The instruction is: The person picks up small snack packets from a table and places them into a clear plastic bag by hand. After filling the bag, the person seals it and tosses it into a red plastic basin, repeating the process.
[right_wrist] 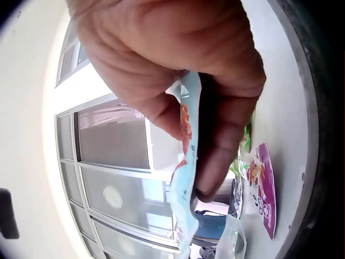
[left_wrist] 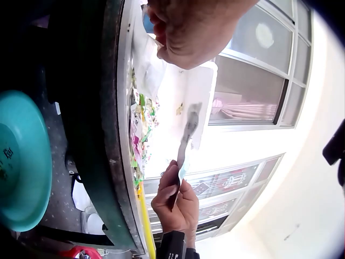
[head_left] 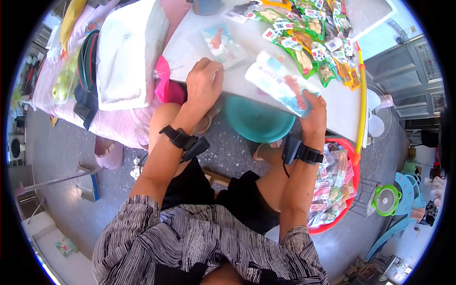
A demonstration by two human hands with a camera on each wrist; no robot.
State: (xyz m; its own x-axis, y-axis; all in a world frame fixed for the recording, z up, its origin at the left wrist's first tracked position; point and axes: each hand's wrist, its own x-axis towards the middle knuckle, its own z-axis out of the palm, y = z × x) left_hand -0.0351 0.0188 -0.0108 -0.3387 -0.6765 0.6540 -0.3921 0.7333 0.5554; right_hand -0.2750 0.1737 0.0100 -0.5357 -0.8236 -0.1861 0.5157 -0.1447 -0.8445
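Note:
My right hand (head_left: 313, 114) pinches a pale blue and white packet (head_left: 280, 83) by its lower corner and holds it up over the white table's (head_left: 199, 52) front edge. The right wrist view shows the thumb and fingers (right_wrist: 178, 70) clamped on the packet's (right_wrist: 186, 178) edge. From the left wrist view the same packet (left_wrist: 186, 135) stands edge-on above my right hand (left_wrist: 175, 197). My left hand (head_left: 204, 83) rests on the table edge with its fingers curled (left_wrist: 194, 29), and nothing shows in it. A clear packet with a red print (head_left: 223, 45) lies just beyond it.
A pile of green snack packets (head_left: 308, 38) covers the table's far right. A teal bowl (head_left: 259, 121) sits below the table edge between my knees. A red basket (head_left: 332, 183) full of packets stands at my right. A purple packet (right_wrist: 261, 189) lies on the table.

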